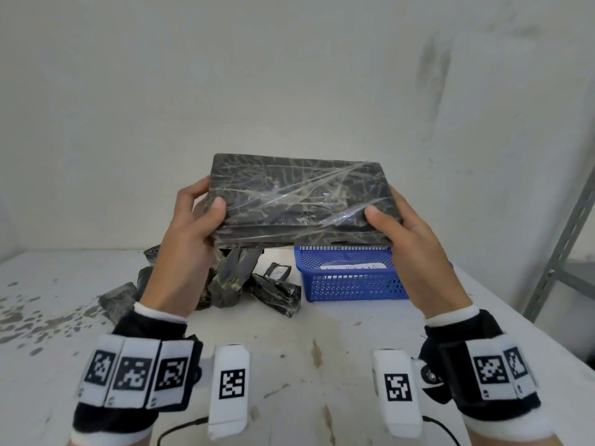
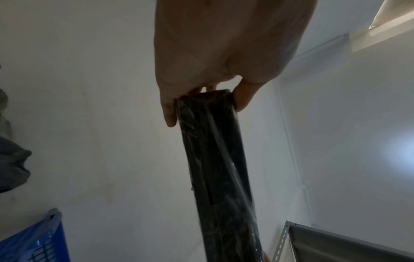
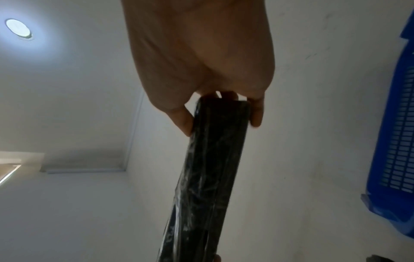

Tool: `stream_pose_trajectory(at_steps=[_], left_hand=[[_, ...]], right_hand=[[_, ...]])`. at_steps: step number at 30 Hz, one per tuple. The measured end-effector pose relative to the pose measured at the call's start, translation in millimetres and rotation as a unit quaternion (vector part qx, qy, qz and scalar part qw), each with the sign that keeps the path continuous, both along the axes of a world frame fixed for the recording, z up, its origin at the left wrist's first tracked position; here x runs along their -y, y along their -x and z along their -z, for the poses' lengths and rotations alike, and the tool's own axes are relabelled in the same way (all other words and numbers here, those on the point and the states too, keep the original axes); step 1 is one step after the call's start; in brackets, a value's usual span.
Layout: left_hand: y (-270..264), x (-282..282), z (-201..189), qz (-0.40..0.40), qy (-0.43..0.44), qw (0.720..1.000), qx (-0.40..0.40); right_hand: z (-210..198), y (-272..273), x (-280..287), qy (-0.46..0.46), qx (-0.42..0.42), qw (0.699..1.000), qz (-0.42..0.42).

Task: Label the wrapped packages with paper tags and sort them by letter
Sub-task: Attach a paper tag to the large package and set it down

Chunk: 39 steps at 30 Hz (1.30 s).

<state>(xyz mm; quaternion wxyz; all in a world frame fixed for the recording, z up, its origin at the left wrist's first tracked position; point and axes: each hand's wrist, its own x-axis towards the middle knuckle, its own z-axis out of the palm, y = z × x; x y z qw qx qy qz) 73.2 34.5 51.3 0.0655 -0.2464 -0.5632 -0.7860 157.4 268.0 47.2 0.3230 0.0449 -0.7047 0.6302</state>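
Observation:
A flat rectangular package [image 1: 299,194] in dark marbled wrap and clear film is held up above the table. My left hand [image 1: 198,217] grips its left end, thumb on top and fingers underneath. My right hand [image 1: 391,223] grips the right end the same way. In the left wrist view the package [image 2: 215,159] runs away from the left hand [image 2: 201,99]; the right wrist view shows the package [image 3: 210,168] pinched by the right hand [image 3: 221,111]. No paper tag shows on its top face.
Several smaller dark wrapped packages [image 1: 273,291] lie heaped on the stained white table [image 1: 289,342] behind my left hand. A blue plastic basket [image 1: 347,284] with a white paper inside stands at the right. A grey metal shelf post [image 1: 560,239] rises at far right.

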Motion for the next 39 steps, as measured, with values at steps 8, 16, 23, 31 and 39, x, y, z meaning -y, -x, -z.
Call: stream_pose_trajectory(at_steps=[8,16,23,31,39], left_hand=[[2,4,2,0.023,0.062,0.996,-0.052],[-6,1,3,-0.015,0.099,0.991,-0.088],[-15,-1,-4,-0.114,0.189,0.964,-0.148],[-20,-11,-2,-0.167,0.209,0.953,-0.142],[-25,-24,2,-0.201,0.165,0.955,-0.142]], right_hand=[[9,-1,-5,-0.059,0.017,0.998,0.02],[2,-4,3,-0.074,-0.016,0.996,0.045],[5,-5,11,-0.1,0.017,0.991,0.087],[3,-3,20,-0.115,-0.007,0.986,0.12],[3,-3,27,-0.132,-0.046,0.978,0.153]])
